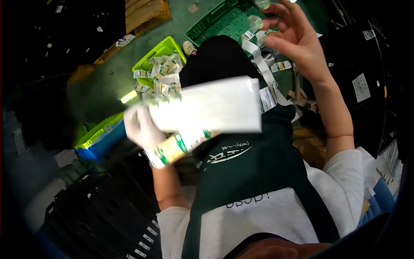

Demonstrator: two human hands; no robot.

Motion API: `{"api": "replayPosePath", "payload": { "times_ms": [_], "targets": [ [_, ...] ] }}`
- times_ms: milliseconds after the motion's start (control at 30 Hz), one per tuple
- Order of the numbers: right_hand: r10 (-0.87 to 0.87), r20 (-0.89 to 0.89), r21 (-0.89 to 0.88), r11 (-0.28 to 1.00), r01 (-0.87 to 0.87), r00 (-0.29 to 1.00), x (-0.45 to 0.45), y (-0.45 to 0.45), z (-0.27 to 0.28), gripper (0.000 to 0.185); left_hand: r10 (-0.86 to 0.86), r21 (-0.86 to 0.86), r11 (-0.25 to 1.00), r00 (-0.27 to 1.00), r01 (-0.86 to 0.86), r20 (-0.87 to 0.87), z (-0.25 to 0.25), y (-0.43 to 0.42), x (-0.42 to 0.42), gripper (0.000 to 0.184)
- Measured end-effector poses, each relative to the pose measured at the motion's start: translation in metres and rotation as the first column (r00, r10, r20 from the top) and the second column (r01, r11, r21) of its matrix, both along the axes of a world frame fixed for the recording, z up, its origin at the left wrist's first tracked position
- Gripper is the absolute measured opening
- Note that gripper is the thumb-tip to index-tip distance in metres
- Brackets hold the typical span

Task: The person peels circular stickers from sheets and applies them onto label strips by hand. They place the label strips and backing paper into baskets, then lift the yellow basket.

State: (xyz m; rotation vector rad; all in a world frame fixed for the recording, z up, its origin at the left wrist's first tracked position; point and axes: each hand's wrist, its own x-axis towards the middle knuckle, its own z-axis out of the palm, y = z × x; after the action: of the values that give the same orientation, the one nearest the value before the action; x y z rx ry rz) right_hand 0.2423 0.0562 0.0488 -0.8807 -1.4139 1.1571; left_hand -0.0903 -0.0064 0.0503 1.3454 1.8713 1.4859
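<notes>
My left hand [144, 127] is closed on the edge of a flat white packet or sheet [207, 105], which is blurred and overexposed. A strip of green, white and orange printed labels [183, 146] hangs at my left wrist, under the sheet. My right hand [291, 39] is raised at the upper right, with fingers apart and slightly bent. Small translucent pieces [255, 22] show at its fingertips; I cannot make out what they are. Below that hand, a band of labels [261, 60] trails down to a barcode label [268, 99] by my apron [254, 159].
A lime-green crate [170, 42] holds a heap of label strips [166, 67]. Beyond stands a dark green crate [211, 21]. Blue and lime crates [101, 136] are at the left, a wooden pallet [144, 15] at the top, and black stacked crates [108, 207] at the lower left.
</notes>
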Motion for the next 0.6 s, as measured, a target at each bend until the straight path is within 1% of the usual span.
{"api": "replayPosePath", "payload": {
  "times_ms": [33, 67, 100, 133, 167, 200, 233, 267, 300, 333, 367, 433, 467, 500, 533, 567, 600],
  "targets": [
    [-0.068, -0.034, -0.038, 0.997, 0.067, 0.997, 0.004, 0.004, -0.002, 0.069, 0.082, 0.208, 0.975, 0.997, -0.083, 0.013, 0.008, -0.013, 0.007, 0.008],
    [-0.077, -0.226, -0.184, 0.982, 0.035, 0.971, 0.001, 0.001, 0.008, 0.059, -0.184, 0.166, 0.975, 0.962, 0.151, 0.203, 0.013, -0.038, -0.012, 0.02],
    [-0.134, -0.414, -0.315, 0.949, -0.003, 0.9, -0.002, -0.001, 0.017, 0.049, -0.405, 0.297, 0.876, 0.914, 0.379, 0.029, 0.027, -0.044, -0.009, 0.021],
    [-0.105, -0.219, -0.242, 0.969, 0.05, 0.97, 0.0, -0.004, -0.002, 0.061, -0.601, 0.392, 0.697, 0.788, 0.6, -0.137, 0.04, -0.051, -0.005, 0.026],
    [-0.085, -0.01, -0.165, 0.983, 0.083, 0.996, 0.001, -0.006, -0.014, 0.073, -0.545, 0.591, 0.624, 0.827, 0.511, -0.14, 0.058, -0.052, 0.027, 0.03],
    [-0.055, -0.021, -0.162, 0.986, 0.051, 0.998, -0.001, -0.008, -0.016, 0.075, -0.574, 0.601, 0.571, 0.795, 0.558, -0.193, 0.064, -0.053, 0.027, 0.037],
    [-0.022, -0.034, -0.172, 0.985, 0.016, 0.999, -0.004, -0.012, -0.015, 0.072, -0.602, 0.607, 0.515, 0.76, 0.604, -0.245, 0.07, -0.054, 0.028, 0.045],
    [0.009, -0.047, -0.181, 0.983, -0.018, 0.999, -0.008, -0.015, -0.012, 0.07, -0.694, 0.542, 0.466, 0.669, 0.699, -0.266, 0.075, -0.057, 0.02, 0.046],
    [0.041, -0.06, -0.19, 0.98, -0.051, 0.997, -0.011, -0.017, -0.011, 0.068, -0.734, 0.546, 0.404, 0.616, 0.734, -0.284, 0.075, -0.054, 0.017, 0.041],
    [0.142, -0.114, -0.195, 0.967, -0.162, 0.983, -0.012, -0.02, -0.012, 0.072, -0.772, 0.548, 0.34, 0.56, 0.764, -0.301, 0.075, -0.051, 0.014, 0.037],
    [0.193, -0.137, -0.239, 0.946, -0.221, 0.972, -0.018, -0.025, -0.009, 0.073, -0.664, 0.562, 0.447, 0.679, 0.696, -0.313, 0.076, -0.061, 0.021, 0.03],
    [0.403, -0.173, -0.373, 0.818, -0.438, 0.899, -0.025, -0.032, -0.005, 0.072, -0.669, 0.776, 0.185, 0.656, 0.603, -0.35, 0.061, -0.038, 0.017, 0.021],
    [0.548, -0.025, -0.409, 0.757, -0.509, 0.836, -0.028, -0.031, 0.002, 0.073, -0.632, 0.798, 0.261, 0.721, 0.544, -0.284, 0.053, -0.03, 0.016, 0.023],
    [0.645, 0.053, -0.47, 0.69, -0.55, 0.763, -0.033, -0.033, 0.003, 0.078, -0.564, 0.761, 0.461, 0.813, 0.456, -0.146, 0.05, -0.024, 0.018, 0.026],
    [0.704, 0.144, -0.495, 0.659, -0.566, 0.695, -0.039, -0.036, 0.005, 0.079, -0.486, 0.687, 0.633, 0.874, 0.358, -0.009, 0.044, -0.019, 0.022, 0.028],
    [0.759, 0.226, -0.518, 0.625, -0.584, 0.611, -0.047, -0.038, 0.004, 0.08, -0.418, 0.574, 0.766, 0.902, 0.287, 0.106, 0.036, -0.01, 0.028, 0.031],
    [0.782, 0.26, -0.497, 0.611, -0.616, 0.566, -0.056, -0.041, -0.006, 0.081, -0.373, 0.468, 0.847, 0.909, 0.253, 0.185, 0.026, 0.004, 0.029, 0.033]
  ]
}}
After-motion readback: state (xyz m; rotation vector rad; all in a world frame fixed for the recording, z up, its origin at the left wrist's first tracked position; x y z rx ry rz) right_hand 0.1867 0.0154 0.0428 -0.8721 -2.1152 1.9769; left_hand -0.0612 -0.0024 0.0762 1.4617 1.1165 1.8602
